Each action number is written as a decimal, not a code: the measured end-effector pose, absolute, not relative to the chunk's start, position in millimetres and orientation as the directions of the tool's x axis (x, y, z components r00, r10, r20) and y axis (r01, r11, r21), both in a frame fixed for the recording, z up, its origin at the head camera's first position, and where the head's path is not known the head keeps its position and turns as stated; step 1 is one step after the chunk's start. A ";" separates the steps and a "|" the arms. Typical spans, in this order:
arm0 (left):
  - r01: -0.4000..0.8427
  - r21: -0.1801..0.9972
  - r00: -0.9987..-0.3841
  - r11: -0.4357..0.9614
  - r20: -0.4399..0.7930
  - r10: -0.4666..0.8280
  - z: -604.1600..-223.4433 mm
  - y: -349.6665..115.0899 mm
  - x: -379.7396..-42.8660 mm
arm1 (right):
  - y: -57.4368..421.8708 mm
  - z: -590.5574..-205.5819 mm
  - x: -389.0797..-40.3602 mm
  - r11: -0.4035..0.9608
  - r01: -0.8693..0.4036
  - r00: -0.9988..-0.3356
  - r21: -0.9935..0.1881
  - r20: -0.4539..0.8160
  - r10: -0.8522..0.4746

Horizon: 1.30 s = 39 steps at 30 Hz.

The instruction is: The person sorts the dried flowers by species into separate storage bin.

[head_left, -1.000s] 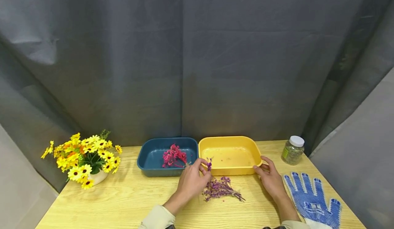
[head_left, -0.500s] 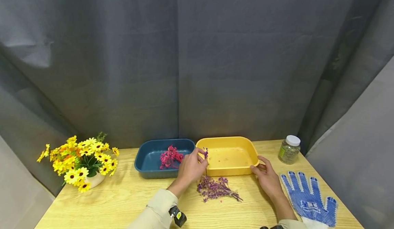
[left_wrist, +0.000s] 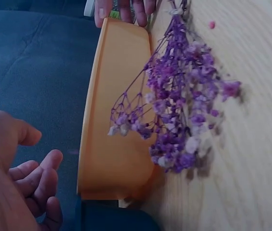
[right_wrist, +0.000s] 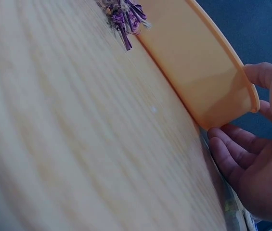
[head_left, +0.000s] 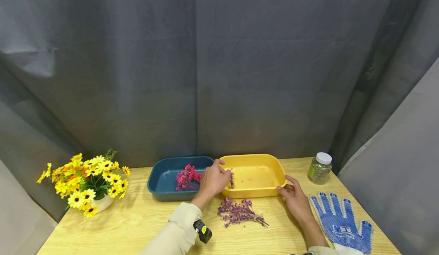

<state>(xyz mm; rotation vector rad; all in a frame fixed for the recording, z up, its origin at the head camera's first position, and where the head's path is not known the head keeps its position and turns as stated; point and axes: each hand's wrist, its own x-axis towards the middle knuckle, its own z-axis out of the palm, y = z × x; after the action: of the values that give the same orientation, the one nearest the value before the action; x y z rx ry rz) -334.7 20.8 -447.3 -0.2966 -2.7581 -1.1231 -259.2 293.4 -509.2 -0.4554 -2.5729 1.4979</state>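
My left hand is over the left end of the yellow tray, thumb and fingers apart in the left wrist view. Beside its fingertips, a small purple dried-flower sprig lies inside the tray's left end. With the thumb on the rim and fingers round the corner, my right hand grips the tray's right front corner. A tied bunch of purple dried flowers lies on the table in front of the tray, stems toward the right.
Left of the yellow tray stands a dark blue tray holding pink dried flowers. A pot of yellow artificial flowers is at far left. On the right are a white-lidded jar and a blue work glove. A grey curtain hangs behind.
My left hand has moved up and over the yellow tray's left end and let go of the purple sprig, which now lies inside. The right hand stays on the corner.
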 end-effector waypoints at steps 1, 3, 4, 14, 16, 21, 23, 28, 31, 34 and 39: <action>0.240 0.675 -0.969 0.698 0.209 0.131 -448.3 20.1 -333.4 | 293.3 -509.4 -259.1 0.464 0.193 -0.946 -0.865 -0.039 0.320; 0.257 0.673 -0.965 0.694 0.223 0.141 -450.0 18.8 -330.3 | 292.9 -509.0 -258.6 0.469 0.186 -0.947 -0.864 -0.031 0.319; 0.267 0.675 -0.962 0.688 0.233 0.145 -450.6 18.2 -328.3 | 292.7 -508.6 -258.4 0.469 0.185 -0.947 -0.864 -0.029 0.320; 0.379 0.659 -0.922 0.650 0.330 0.203 -454.5 13.2 -302.6 | 293.0 -507.4 -258.0 0.461 0.189 -0.946 -0.867 -0.034 0.323; 0.399 0.665 -0.914 0.632 0.340 0.220 -455.1 11.4 -296.0 | 293.0 -508.0 -258.1 0.459 0.192 -0.945 -0.867 -0.036 0.326; 0.448 0.670 -0.894 0.592 0.354 0.275 -462.3 8.3 -278.4 | 293.2 -510.3 -258.9 0.456 0.196 -0.944 -0.868 -0.041 0.327; 0.460 0.672 -0.888 0.581 0.351 0.297 -466.5 8.3 -271.6 | 293.2 -510.9 -259.1 0.453 0.196 -0.944 -0.870 -0.043 0.326; 0.472 0.677 -0.881 0.565 0.339 0.330 -476.6 10.5 -258.8 | 293.4 -511.1 -258.8 0.451 0.191 -0.946 -0.872 -0.041 0.322; 0.463 0.682 -0.885 0.566 0.322 0.336 -482.5 11.5 -253.3 | 293.5 -511.3 -258.5 0.456 0.192 -0.946 -0.869 -0.040 0.322; 0.456 0.687 -0.888 0.566 0.302 0.348 -488.4 12.9 -248.9 | 293.3 -511.5 -258.5 0.458 0.197 -0.945 -0.867 -0.042 0.326; 0.488 0.646 -0.869 0.586 0.300 0.393 -496.0 17.2 -243.7 | 293.4 -511.7 -259.9 0.459 0.196 -0.945 -0.867 -0.042 0.325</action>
<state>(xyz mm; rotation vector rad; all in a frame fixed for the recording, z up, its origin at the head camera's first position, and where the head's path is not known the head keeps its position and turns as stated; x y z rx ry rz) -243.7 17.2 -496.0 -0.7496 -2.6853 -1.1524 -259.9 293.4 -511.7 -0.4623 -2.5703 1.5005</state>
